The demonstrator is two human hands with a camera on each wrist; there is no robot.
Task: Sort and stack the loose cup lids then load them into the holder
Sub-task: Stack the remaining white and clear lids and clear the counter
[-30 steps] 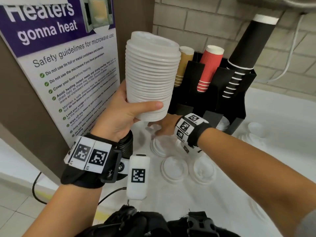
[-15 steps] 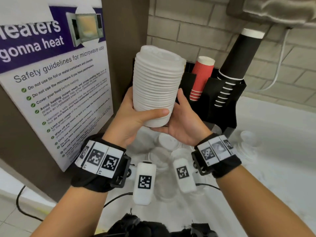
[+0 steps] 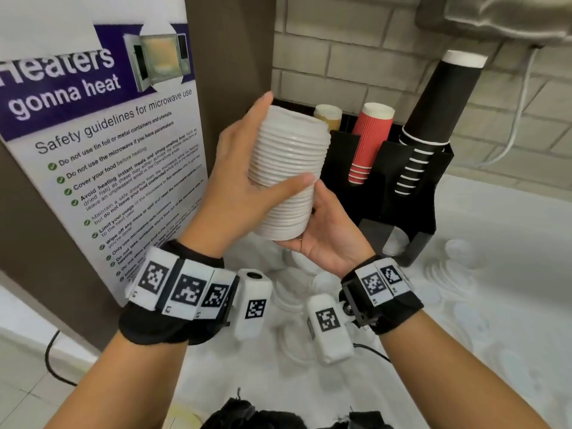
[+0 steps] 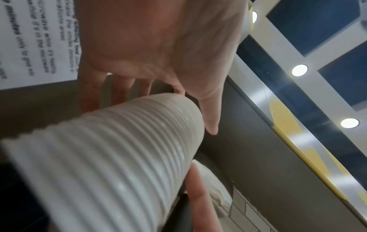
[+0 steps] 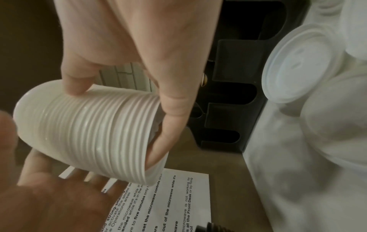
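A white counter (image 3: 501,320) is spread beneath everything, and loose translucent lids (image 3: 445,270) are scattered on it, thin and domed, still to be gathered. At its back a black cup holder (image 3: 411,193) is stood against the brick wall; ribbed red cups (image 3: 370,140), a tall black sleeve of cups (image 3: 430,119) and tan cups (image 3: 328,116) are slotted into it at a lean, probably so that they can be drawn out easily.

In front of the holder, above the counter, the tall lid stack (image 3: 289,174) is held in mid-air, slightly tilted. It is formed of nested white plastic lids, whose rims make fine, glossy ridges down its length. The stack is steadied along its side by the left hand (image 3: 235,184): the fingers are laid nearly straight behind it and the thumb is pressed across the front, apparently so that the column is kept from buckling. Its lower end is cupped by the right hand (image 3: 328,239), thumb and fingers curled around the bottom rim, so the weight is borne from below.
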